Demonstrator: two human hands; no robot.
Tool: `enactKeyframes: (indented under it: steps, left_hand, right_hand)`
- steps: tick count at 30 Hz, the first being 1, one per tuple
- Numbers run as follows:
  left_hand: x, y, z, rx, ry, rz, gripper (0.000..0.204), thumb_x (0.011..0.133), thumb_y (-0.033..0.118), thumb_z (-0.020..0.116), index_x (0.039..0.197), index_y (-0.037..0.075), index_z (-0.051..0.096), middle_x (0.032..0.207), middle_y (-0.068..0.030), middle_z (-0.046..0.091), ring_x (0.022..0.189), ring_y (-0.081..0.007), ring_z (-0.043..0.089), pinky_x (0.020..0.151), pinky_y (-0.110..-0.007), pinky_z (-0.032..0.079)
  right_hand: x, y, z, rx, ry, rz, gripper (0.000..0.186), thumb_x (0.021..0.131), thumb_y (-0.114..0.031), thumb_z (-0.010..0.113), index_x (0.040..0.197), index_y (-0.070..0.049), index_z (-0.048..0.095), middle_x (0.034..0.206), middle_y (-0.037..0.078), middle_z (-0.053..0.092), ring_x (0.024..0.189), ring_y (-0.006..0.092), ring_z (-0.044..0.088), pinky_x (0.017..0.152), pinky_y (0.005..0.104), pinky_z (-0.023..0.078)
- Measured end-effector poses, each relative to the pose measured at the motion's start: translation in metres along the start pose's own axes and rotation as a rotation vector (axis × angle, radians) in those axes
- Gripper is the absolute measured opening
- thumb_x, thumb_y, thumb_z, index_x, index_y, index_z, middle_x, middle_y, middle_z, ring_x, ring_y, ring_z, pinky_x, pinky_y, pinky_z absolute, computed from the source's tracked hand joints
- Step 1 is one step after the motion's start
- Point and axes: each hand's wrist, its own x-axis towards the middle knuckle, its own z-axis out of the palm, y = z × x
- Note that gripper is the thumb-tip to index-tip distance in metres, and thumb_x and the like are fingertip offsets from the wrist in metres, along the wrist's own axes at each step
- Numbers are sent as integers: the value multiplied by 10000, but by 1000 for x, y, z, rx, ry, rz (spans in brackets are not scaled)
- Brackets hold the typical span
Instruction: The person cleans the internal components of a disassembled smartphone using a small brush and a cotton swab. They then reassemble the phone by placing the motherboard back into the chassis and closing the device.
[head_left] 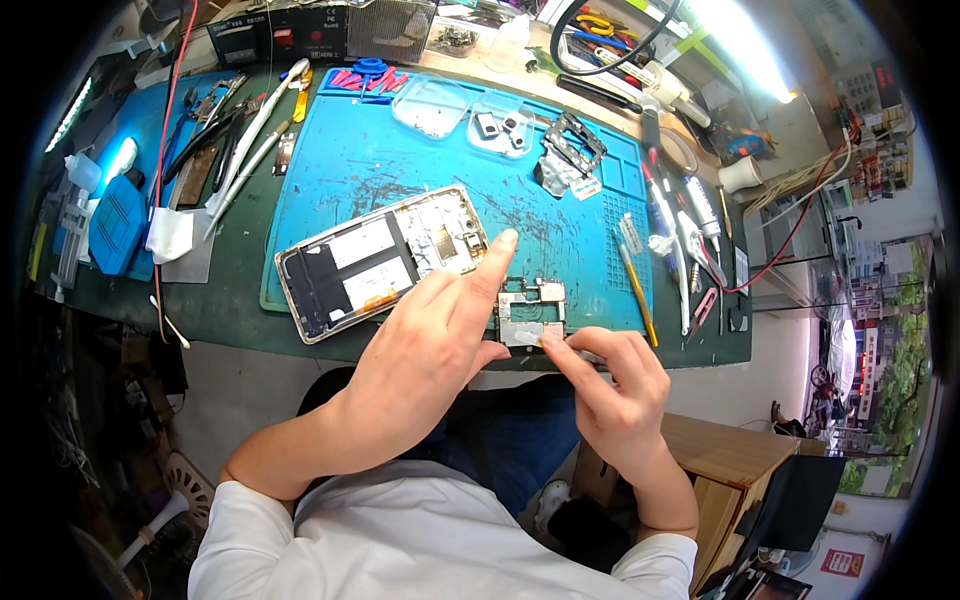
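Note:
A small phone circuit board [515, 312] with cut-outs lies at the front edge of the blue mat, between my hands. A pale, translucent strip [526, 338] shows on its lower part. My right hand [622, 388] is closed, its fingertips pinching at the board's lower right corner. At the board's left side is my left hand [425, 335], index finger stretched forward and thumb apart, its tip close to the lower left corner. The left hand's other fingers are partly hidden. Left of the board, an opened phone body [375, 262] lies tilted, its black and white inside facing up.
Clear plastic boxes [430, 105] and a metal phone frame piece [572, 150] lie at the mat's far side. A yellow pen-like tool [640, 305] is on the right, beside more tools and a white tube [703, 208]. Tweezers and a blue holder [120, 225] lie left.

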Motion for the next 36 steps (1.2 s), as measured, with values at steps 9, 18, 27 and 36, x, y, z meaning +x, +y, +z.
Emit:
enactKeyframes:
  steps: [9,18,27,36]
  left_hand:
    - [0,1,1,7,-4,-4,1012,763,19,845,1615,47,301,1257,-105,679,986,-258,619,931,-390,524]
    - [1,0,1,-2,10,17,1010,767,27,845,1615,44,296,1268,-115,677,977,-259,621,923,-393,525]
    - [1,1,0,-2,1,3,990,774,22,841,1608,38,308,1269,-114,675,974,-253,632,920,-388,530]
    - [1,-2,2,1,10,13,1003,758,17,850,1605,33,312,1267,-110,675,966,-254,625,909,-392,530]
  right_hand:
    - [-13,-3,3,-31,11,12,493,704,65,725,1163,-107,784,970,6,635,760,168,596,620,300,491]
    - [-4,5,3,-74,20,66,480,697,52,719,1141,-117,791,953,2,636,752,172,598,619,304,495]
    - [0,11,-2,-64,16,101,456,680,33,706,1100,-119,799,955,8,651,753,180,610,624,310,501]
    - [-21,0,-4,-47,34,114,465,685,62,726,1106,-120,805,946,7,643,747,175,593,621,303,503]
